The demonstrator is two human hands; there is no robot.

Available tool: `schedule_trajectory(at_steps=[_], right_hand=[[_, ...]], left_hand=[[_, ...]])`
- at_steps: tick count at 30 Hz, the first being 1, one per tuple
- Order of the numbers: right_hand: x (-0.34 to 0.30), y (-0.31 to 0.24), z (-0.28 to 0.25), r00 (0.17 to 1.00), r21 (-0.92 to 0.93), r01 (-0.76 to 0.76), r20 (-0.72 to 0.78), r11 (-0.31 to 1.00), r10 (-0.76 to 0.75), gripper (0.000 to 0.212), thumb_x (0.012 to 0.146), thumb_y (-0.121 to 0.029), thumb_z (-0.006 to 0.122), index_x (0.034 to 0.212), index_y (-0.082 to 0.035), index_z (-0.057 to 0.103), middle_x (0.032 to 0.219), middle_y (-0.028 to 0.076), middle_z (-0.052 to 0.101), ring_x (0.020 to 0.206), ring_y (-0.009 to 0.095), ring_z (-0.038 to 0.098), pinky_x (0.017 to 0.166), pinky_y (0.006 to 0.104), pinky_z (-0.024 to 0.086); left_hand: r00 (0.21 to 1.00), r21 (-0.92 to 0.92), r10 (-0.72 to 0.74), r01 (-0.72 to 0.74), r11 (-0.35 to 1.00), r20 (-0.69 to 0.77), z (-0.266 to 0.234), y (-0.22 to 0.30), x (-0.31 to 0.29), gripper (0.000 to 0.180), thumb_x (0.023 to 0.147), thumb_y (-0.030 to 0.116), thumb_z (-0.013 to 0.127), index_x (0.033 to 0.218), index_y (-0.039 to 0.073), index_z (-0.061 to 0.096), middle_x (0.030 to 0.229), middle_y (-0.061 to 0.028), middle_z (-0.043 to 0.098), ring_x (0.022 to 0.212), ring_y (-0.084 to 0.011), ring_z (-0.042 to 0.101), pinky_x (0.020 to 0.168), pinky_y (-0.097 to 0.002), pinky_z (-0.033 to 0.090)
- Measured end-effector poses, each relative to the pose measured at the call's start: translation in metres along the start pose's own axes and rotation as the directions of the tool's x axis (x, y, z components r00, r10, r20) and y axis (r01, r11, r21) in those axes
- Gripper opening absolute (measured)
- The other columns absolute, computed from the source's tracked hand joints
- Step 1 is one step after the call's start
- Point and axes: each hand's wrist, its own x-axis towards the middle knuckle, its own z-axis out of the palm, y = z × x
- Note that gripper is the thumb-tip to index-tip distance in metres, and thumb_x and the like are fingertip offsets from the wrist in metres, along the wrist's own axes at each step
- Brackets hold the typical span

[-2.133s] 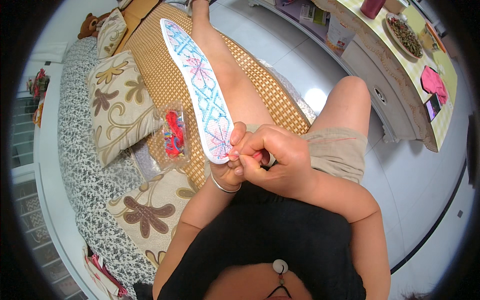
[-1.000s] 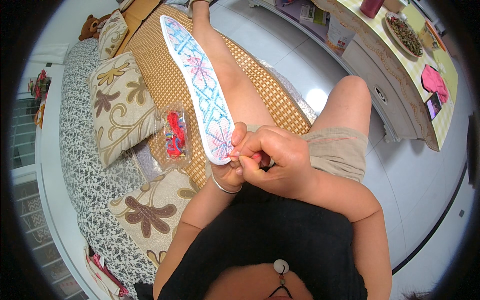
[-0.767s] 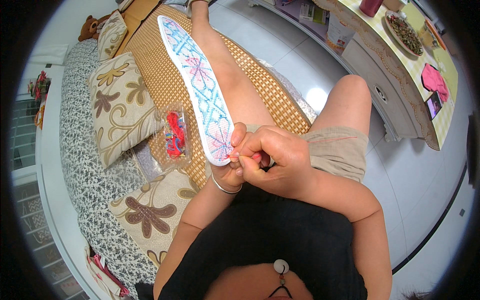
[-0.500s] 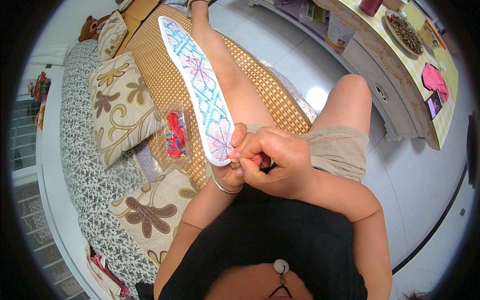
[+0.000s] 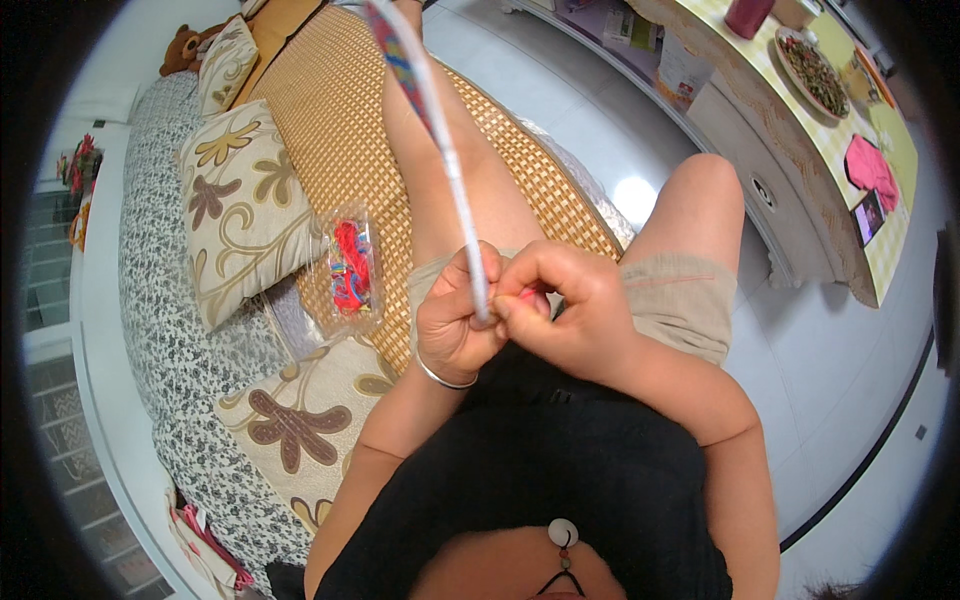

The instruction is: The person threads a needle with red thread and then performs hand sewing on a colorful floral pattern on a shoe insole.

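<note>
A long insole [image 5: 455,170] with a white rim and a coloured stitched pattern stands up nearly edge-on to me, its far end blurred. My left hand [image 5: 455,320], a silver bangle at its wrist, is closed around the insole's near end. Against the same end, my right hand [image 5: 565,305] is closed in a pinch. A bit of pinkish red shows inside its curled fingers; whether a needle is there is hidden. Red thread [image 5: 680,280] lies across the shorts on my right thigh. Left of my legs is a clear plastic tray [image 5: 373,300] holding red and multicoloured thread [image 5: 350,265].
I sit on a woven mat [image 5: 330,110] with patterned cushions [image 5: 245,215] along its left side. To the right stands a cabinet [image 5: 745,160] bearing a plate of food [image 5: 812,75], a pink cloth [image 5: 870,170] and a phone [image 5: 868,217]. A teddy bear [image 5: 183,50] sits far left.
The insole has turned from showing its patterned face to nearly edge-on, its far end swinging up and right. My left hand has rolled with it; my right fingers stay close to its near end.
</note>
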Motion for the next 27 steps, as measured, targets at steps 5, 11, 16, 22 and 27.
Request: schedule_trajectory(at_steps=[5, 11, 16, 22, 27], right_hand=[[0.003, 0.019, -0.024, 0.895, 0.493, -0.444, 0.282, 0.748, 0.345, 0.011, 0.087, -0.007, 0.062, 0.095, 0.000, 0.059, 0.086, 0.005, 0.064, 0.072, 0.012, 0.064, 0.062, 0.0219, 0.048], [-0.002, 0.039, -0.023, 0.915, 0.542, -0.402, 0.222, 0.738, 0.336, 0.020, 0.087, -0.011, 0.063, 0.102, 0.000, 0.059, 0.092, 0.005, 0.064, 0.075, 0.010, 0.059, 0.065, 0.0217, 0.048], [-0.001, 0.041, -0.023, 0.914, 0.530, -0.405, 0.229, 0.745, 0.334, 0.018, 0.087, -0.011, 0.063, 0.101, -0.001, 0.060, 0.091, 0.004, 0.064, 0.073, 0.009, 0.056, 0.066, 0.0227, 0.047], [-0.001, 0.032, -0.018, 0.951, 0.381, -0.303, 0.068, 0.874, 0.300, 0.014, 0.088, -0.009, 0.060, 0.099, 0.000, 0.061, 0.095, 0.004, 0.062, 0.078, 0.009, 0.055, 0.071, 0.0240, 0.046], [0.008, 0.013, -0.028, 0.896, -0.558, 0.366, -0.006, 0.745, -0.444, 0.021, 0.072, -0.001, 0.068, 0.092, -0.006, 0.066, 0.102, 0.008, 0.059, 0.089, 0.023, 0.055, 0.077, 0.0322, 0.045]], left_hand=[[0.983, 0.325, 0.119, -0.067, 0.943, -0.141, 0.020, 0.006, -0.005, 0.013, 0.084, 0.000, 0.058, 0.095, -0.003, 0.052, 0.083, -0.0122, 0.061, 0.054, -0.0079, 0.048, 0.054, -0.0234, 0.048], [0.971, 0.470, 0.205, -0.124, 0.874, -0.125, 0.024, 0.005, -0.007, 0.013, 0.084, -0.001, 0.059, 0.095, -0.004, 0.052, 0.083, -0.0138, 0.062, 0.057, -0.0085, 0.052, 0.054, -0.0205, 0.046], [0.969, 0.511, 0.211, -0.117, 0.852, -0.129, 0.026, 0.006, -0.007, 0.013, 0.084, 0.000, 0.059, 0.095, -0.004, 0.052, 0.084, -0.0135, 0.063, 0.058, -0.0076, 0.052, 0.055, -0.0203, 0.047], [0.953, 0.579, 0.281, -0.167, 0.798, -0.112, 0.019, 0.004, -0.007, 0.013, 0.085, 0.000, 0.060, 0.095, -0.004, 0.052, 0.084, -0.0095, 0.062, 0.059, -0.0053, 0.051, 0.057, -0.0210, 0.050], [0.921, 0.688, 0.369, -0.188, 0.701, -0.124, 0.019, 0.008, -0.009, 0.012, 0.085, 0.000, 0.060, 0.095, -0.003, 0.053, 0.083, -0.0070, 0.061, 0.062, -0.0048, 0.053, 0.057, -0.0201, 0.050]])
